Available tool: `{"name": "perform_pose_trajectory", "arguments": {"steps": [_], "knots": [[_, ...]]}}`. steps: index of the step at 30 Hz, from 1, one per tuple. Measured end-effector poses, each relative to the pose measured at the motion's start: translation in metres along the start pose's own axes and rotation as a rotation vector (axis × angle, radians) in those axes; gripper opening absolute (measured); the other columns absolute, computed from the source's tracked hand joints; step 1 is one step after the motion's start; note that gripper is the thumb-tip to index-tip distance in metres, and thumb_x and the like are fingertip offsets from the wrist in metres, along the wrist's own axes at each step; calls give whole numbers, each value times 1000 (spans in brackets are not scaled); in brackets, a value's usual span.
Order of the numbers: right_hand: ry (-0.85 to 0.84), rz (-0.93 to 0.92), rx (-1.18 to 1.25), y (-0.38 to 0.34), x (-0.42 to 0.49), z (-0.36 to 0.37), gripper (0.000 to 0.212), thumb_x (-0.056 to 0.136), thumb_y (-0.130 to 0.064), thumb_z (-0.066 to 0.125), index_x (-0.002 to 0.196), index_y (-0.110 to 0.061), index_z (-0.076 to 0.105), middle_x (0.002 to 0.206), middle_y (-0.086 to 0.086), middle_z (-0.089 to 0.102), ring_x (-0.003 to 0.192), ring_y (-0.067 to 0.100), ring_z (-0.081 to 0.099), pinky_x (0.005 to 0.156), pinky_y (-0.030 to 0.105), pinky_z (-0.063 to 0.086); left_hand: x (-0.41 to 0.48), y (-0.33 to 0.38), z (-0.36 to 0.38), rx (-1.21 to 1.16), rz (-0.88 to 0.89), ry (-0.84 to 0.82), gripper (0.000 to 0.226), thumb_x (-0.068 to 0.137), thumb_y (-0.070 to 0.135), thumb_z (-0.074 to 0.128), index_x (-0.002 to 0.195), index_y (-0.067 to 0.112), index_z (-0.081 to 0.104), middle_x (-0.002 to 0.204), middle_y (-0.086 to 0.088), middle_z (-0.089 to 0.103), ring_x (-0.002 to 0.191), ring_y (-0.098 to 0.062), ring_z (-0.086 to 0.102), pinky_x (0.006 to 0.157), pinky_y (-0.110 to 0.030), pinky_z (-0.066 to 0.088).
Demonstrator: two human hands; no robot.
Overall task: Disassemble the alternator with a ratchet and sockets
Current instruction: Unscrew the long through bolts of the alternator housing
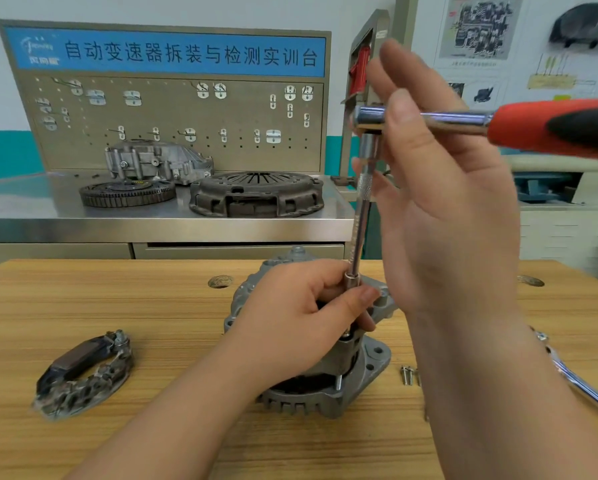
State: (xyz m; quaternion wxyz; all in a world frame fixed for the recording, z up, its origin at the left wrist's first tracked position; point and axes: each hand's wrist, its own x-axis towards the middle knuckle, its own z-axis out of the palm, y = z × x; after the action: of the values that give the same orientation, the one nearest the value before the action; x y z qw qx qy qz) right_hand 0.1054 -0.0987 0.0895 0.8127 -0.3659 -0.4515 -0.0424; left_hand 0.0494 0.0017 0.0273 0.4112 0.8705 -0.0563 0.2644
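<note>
Two sets of fingers share one tool. The left hand [290, 323] has its fingers [363, 296] and thumb curled tight around the socket [353, 281], which sits on a fastener at the top of the alternator [325, 382]. This pinch probably keeps the socket square on the bolt head so it cannot slip off. The right hand [456, 209] is spread, its fingers [408, 109] straight and laid against the ratchet [463, 121] close to its head, grasping nothing. It looks set to flick the bar round rather than haul on it, which would suit a bolt that turns easily. Between the hands the extension bar [361, 216] stands nearly upright. The alternator stands on end in the middle of the wooden table [152, 341]. Loose screws [407, 374] lie just beside it on the right, and a dark horseshoe-shaped part [83, 375] lies well apart to the left.
</note>
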Motion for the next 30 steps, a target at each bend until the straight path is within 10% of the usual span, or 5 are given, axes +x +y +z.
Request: {"name": "perform_pose_trajectory", "arguments": {"steps": [8,15,22,30], "knots": [[-50,358,265,-1,3,-5,43,104,-44,24,120,-20,56,95,-3,76,82,21,73,75,28,57,-1,2,0,-33,-4,-30,21,87,37,52,83,24,68,76,14,74,72,-22,69,67,-42,55],[4,110,150,1,1,0,23,93,-25,50,110,-24,66,113,-5,68,111,20,62,87,29,49,0,-1,-1,-32,-16,-14,14,93,21,60,84,16,69,75,12,74,74,-6,70,73,-27,54],[-31,364,278,2,3,-4,41,103,-45,28,118,-22,58,94,-5,76,84,19,72,79,29,56,0,3,0,-60,-20,-38,20,88,36,51,81,25,67,77,12,74,76,-16,71,75,-44,55],[-14,80,98,-1,0,0,21,93,-25,51,107,-27,66,113,-10,69,100,21,66,84,29,49,0,0,1,-48,-39,-11,18,95,27,58,86,18,71,75,11,74,71,-3,69,67,-20,53]]}}
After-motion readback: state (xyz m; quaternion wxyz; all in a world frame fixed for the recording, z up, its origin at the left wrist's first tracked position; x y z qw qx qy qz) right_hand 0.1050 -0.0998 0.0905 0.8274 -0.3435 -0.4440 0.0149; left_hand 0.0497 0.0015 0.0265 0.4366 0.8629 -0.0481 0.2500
